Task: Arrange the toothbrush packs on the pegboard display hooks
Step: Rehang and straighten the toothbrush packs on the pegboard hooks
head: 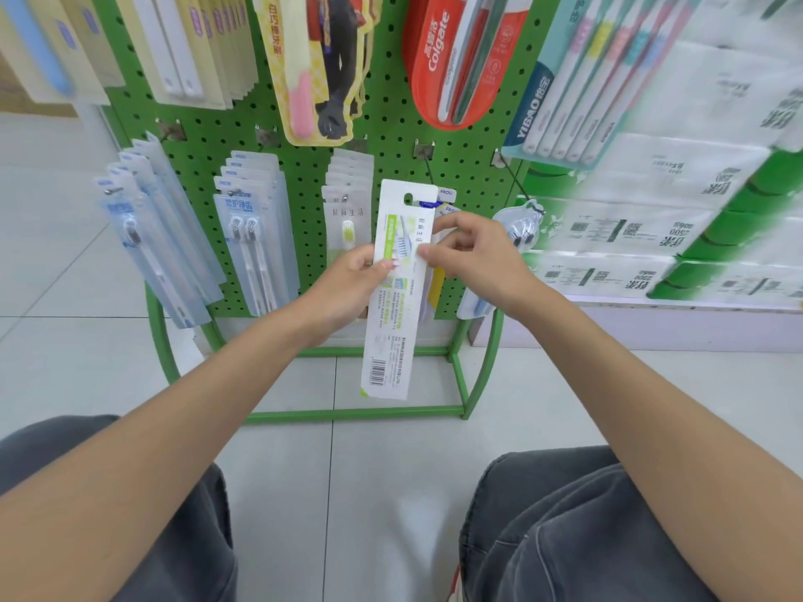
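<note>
- Left hand [347, 293] has the toothbrush pack [393, 315] by its left edge. The grip is closed round it, with the thumb flat across the printed face and the fingers tucked behind.
- Right hand [473, 258] takes the opposite edge a touch higher in a fingertip pinch — thumb and forefinger are on the card and the other fingers curl loosely.
- The pack is a long, thin, flat card held nearly upright, white with lime-green panels. It has fine print, a barcode near the bottom end and a punched hang-hole at the top.
- It sits in front of the lower row of the pegboard [391, 132], with its top edge right at the wire hook [428, 167]. Whether the hole is on the hook, I cannot tell.
- The pegboard is glossy green metal dotted with round holes, on a tubular green frame [347, 414] standing on pale floor tiles.
- Just left hang white packs [350, 197] with a green brush head, then two fans of clear plastic blister packs [254, 236] — see-through and shiny.
- Above is a rounded red Colgate pack [439, 58].
- To the right are stacked tissue bundles [673, 184] in soft white-and-green wrap.
</note>
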A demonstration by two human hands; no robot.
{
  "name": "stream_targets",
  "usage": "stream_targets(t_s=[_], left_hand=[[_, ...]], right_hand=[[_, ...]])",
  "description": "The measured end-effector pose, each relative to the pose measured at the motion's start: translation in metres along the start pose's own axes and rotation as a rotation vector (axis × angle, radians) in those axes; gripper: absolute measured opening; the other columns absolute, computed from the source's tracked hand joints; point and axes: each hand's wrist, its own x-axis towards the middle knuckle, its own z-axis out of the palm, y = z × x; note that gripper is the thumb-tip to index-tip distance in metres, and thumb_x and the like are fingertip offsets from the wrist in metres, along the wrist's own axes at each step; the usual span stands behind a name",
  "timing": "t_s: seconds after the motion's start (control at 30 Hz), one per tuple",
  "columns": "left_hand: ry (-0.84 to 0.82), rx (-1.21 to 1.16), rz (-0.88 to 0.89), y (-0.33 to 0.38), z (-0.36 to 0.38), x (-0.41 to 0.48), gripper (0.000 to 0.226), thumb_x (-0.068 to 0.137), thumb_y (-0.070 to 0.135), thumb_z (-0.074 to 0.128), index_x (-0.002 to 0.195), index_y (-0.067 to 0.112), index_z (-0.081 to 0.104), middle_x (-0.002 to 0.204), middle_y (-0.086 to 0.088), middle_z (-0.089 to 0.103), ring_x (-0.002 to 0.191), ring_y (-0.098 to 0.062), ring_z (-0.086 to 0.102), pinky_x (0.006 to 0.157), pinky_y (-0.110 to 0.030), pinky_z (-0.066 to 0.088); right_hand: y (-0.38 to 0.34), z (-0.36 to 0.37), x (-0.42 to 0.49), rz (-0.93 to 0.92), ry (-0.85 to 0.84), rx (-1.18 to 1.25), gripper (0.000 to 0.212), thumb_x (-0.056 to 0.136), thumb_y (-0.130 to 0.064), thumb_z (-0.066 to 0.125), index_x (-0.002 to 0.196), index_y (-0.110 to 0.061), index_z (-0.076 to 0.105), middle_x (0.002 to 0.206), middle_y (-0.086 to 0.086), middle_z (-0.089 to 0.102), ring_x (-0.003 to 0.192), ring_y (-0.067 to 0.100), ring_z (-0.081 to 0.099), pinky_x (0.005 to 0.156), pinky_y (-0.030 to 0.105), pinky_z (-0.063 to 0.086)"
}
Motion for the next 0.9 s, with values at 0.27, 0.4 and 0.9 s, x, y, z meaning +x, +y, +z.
stream_targets(t_s=[0.27, 0.4, 0.9], left_hand=[[0.019, -0.041, -0.021, -0.003, -0.004, 0.0, 0.021, 0.103, 0.022, 0.048, 0.121, 0.022, 0.058, 0.092, 0.008, 0.076, 0.084, -0.006, 0.073, 0.068, -0.025, 0.06], [0.074, -0.076, 0.029, -0.008, -0.002, 0.002, 0.023, 0.099, 0.017, 0.056, 0.122, 0.021, 0.055, 0.096, 0.003, 0.076, 0.089, -0.014, 0.073, 0.079, -0.04, 0.061], [0.237, 0.265, 0.159, -0.004, 0.0, -0.004, 0.051, 0.077, 0.035, 0.082, 0.115, 0.028, 0.048, 0.103, 0.011, 0.058, 0.087, -0.002, 0.061, 0.068, -0.017, 0.05]], right_hand=[[-0.011, 0.003, 0.01, -0.032, 0.112, -0.068, 0.009, 0.091, -0.013, 0.065, 0.099, -0.008, 0.067, 0.077, 0.005, 0.073, 0.054, 0.015, 0.064, 0.058, 0.022, 0.05], [-0.014, 0.012, 0.012, -0.045, 0.09, -0.116, 0.019, 0.09, -0.029, 0.068, 0.103, -0.014, 0.071, 0.084, 0.001, 0.074, 0.069, 0.016, 0.071, 0.074, 0.039, 0.059], [-0.042, 0.04, 0.008, 0.001, 0.119, -0.145, 0.033, 0.083, -0.034, 0.056, 0.063, -0.014, 0.039, 0.061, 0.006, 0.046, 0.057, 0.016, 0.042, 0.056, 0.03, 0.034]])
